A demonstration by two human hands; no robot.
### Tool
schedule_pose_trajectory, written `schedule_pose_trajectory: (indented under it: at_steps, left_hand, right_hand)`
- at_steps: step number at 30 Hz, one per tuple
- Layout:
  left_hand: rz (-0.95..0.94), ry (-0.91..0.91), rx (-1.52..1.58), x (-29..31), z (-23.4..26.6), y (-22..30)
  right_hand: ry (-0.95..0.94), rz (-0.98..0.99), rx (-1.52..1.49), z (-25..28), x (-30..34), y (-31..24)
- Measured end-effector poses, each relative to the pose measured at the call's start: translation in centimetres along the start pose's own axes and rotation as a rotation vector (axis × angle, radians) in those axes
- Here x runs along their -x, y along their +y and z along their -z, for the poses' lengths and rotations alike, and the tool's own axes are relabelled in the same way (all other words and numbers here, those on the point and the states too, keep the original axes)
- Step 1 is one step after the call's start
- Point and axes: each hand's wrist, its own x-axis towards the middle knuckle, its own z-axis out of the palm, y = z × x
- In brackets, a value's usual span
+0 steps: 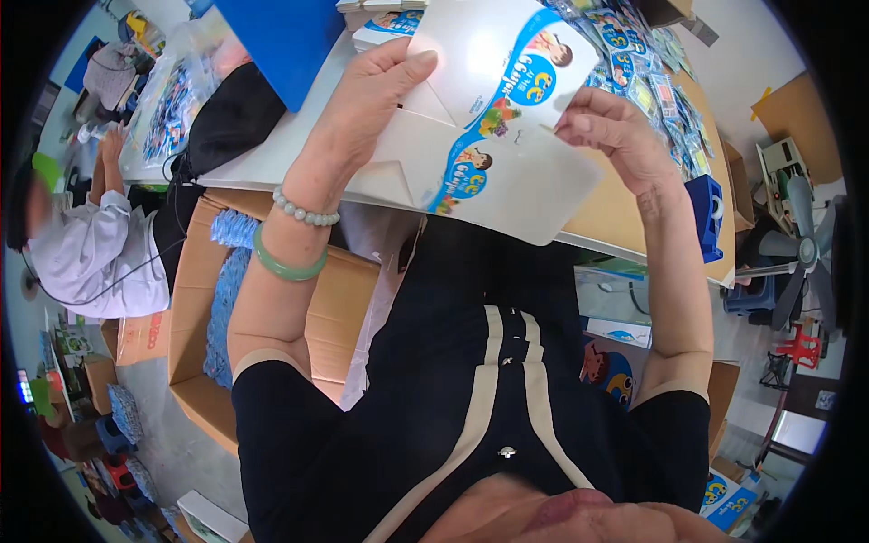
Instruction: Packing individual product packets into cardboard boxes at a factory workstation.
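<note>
A white-and-tan surface (258, 170) stretches behind and to both sides of the printed white card (498, 63), which is held up at its near edge. A co-worker in a white top (109, 253) sits far to the left of the card. An open cardboard box (348, 299) stands to its lower left, on the person's side, with crinkled blue material (226, 299) inside. A blue panel (281, 45) and a black bag (235, 122) are to the card's left, the bag farther out. Small colourful packets (625, 41) are heaped to its right and beyond. The card bears a blue band, cartoon children and fruit; its design shows twice, and whether it is one folded piece or two cannot be told. The left hand (385, 86) grips the card's left edge, thumb on top; the right hand (611, 136) pinches its right edge. A blue tape dispenser (703, 217) sits well to the card's right. Left of the card, the left arm wears a green bangle (290, 265) and a pale beaded bracelet (306, 215).
</note>
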Motion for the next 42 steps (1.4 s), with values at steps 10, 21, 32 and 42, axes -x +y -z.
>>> schedule_pose_trajectory:
  at_steps: [10,21,32,42]
  left_hand:
    - [-0.799,-0.113,-0.628,4.7,-0.4,3.9]
    - [-0.230,-0.182,0.323,5.8,1.8,-4.1]
    - [-0.039,0.408,0.083,5.2,4.9,-1.1]
    - [-0.385,0.458,-0.614,5.0,-3.6,-3.1]
  right_hand:
    - [0.178,1.154,1.054,-3.5,4.7,-2.5]
    - [0.177,0.699,0.931,-6.4,4.7,2.6]
    - [0.109,0.186,-0.346,-4.0,1.8,2.8]
    - [0.292,0.435,-0.267,-8.6,5.0,1.8]
